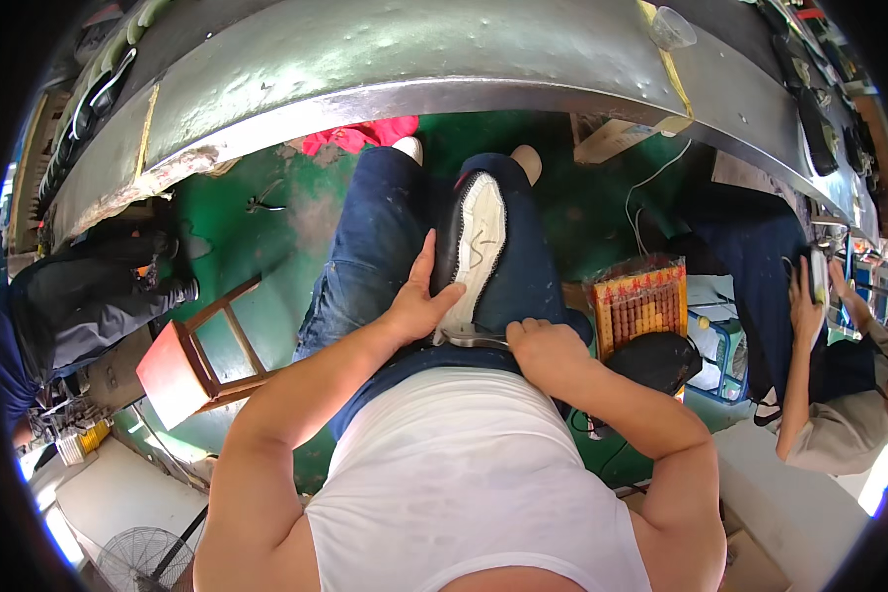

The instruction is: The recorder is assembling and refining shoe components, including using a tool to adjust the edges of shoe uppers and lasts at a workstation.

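Across my thighs lies an upturned shoe (481,232) with a black upper pleated around its edge. Its pale underside faces up and bears a dark curved mark. My left hand (424,304) grips the shoe near its close end, thumb over the underside and fingers along the left side. In my right hand (548,347) is a silver metal hand tool (476,338), perhaps pincers. Its head touches or lies just by the shoe's close end, and the fist hides its handle.
A metal-topped workbench (385,74) curves ahead of my knees. A red-topped wooden stool (178,370) stands left; a beaded seat mat (641,306) and a black bag (656,363) are at right. Co-workers sit on both sides, one with hands (807,306) on a shoe. Red cloth (360,135) lies under the bench.
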`<state>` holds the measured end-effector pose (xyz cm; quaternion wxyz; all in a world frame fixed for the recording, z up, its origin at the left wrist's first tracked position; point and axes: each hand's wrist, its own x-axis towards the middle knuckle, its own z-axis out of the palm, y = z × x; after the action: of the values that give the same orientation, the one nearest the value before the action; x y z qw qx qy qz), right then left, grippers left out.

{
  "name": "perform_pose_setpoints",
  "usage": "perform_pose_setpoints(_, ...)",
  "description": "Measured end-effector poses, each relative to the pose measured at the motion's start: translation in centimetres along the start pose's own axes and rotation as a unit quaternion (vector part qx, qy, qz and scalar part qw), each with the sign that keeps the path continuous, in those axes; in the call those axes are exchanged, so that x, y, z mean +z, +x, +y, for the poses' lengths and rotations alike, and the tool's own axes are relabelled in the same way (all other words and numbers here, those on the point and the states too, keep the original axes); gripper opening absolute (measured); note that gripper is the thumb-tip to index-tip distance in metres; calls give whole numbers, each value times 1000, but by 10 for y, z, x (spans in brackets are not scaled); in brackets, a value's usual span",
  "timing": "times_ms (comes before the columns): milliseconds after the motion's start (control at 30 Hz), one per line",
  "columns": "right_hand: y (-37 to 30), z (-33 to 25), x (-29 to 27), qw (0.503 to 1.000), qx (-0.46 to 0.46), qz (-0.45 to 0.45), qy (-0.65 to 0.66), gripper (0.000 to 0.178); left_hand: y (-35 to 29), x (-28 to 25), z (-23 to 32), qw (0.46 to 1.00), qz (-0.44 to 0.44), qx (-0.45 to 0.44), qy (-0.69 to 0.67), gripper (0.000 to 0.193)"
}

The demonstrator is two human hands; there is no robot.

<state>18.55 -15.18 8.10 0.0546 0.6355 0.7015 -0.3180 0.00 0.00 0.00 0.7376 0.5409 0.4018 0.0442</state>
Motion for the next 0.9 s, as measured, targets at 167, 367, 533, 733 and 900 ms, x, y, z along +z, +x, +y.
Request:
perform_pose_setpoints(167, 6, 17, 2, 996, -38, -36, 74, 17, -21, -23, 16, 979, -109, 10, 173, 110)
perform_pose_setpoints(367, 8, 31, -77, 924, 74, -177, 331, 37, -21, -22, 15, 962, -117, 15, 246, 121)
perform_pose_setpoints(533, 49, 37, -28, 969, 41, 111, 218, 39, -16, -24, 20, 918, -84, 75, 381, 133)
perform_pose_setpoints(733, 28, 52, -46, 894, 95, 109, 425, 39, 54, -19, 46, 986, 85, 35, 141, 87)
perform_pose_setpoints(900, 22, 74, -92, 923, 64, 326, 194, 33, 18, -42, 109, 990, 122, 58, 46, 74)
